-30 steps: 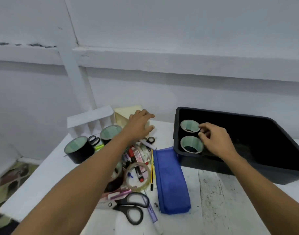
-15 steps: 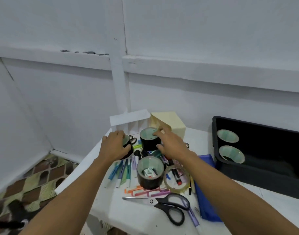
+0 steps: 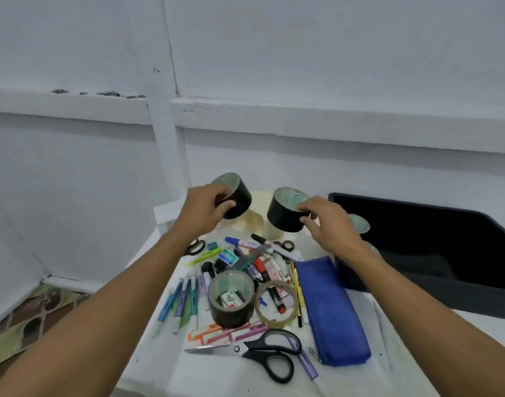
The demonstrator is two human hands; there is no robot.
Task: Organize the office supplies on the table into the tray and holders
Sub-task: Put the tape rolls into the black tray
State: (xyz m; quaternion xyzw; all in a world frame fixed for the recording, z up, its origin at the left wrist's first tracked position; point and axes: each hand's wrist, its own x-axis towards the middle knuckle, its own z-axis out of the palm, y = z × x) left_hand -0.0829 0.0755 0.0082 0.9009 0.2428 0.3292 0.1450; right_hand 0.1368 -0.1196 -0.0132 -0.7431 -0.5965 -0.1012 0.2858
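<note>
Where the white table (image 3: pixel 211 376) comes nearest you, black-handled scissors (image 3: pixel 262 353) lie flat with blades pointing left, just beside the near end of a blue pencil case (image 3: pixel 328 310). Beyond the scissors, a fan of orange and pink highlighters (image 3: pixel 216 333) lies under a standing black tape roll (image 3: pixel 231 318), which rests on one end with small items inside its core. A clear tape ring (image 3: pixel 274 322) touches its right side, and a row of pens (image 3: pixel 182 302) lies to its left. Farther back is a loose heap of markers (image 3: pixel 254 247). Above this heap, your left hand (image 3: pixel 205 209) grips the left black tape roll (image 3: pixel 241 199), fingers and thumb curled round its wall, the roll tilted. Your right hand (image 3: pixel 328 224) pinches the right black tape roll (image 3: pixel 282 216), fingers over its top rim and thumb on its side. Both rolls are raised off the table and held apart. Behind them stand a cream holder (image 3: pixel 257 209) and a white holder (image 3: pixel 166 210). At far right sits the black tray (image 3: pixel 446 253), with a stored tape roll (image 3: pixel 360 223) partly hidden by your right hand.
</note>
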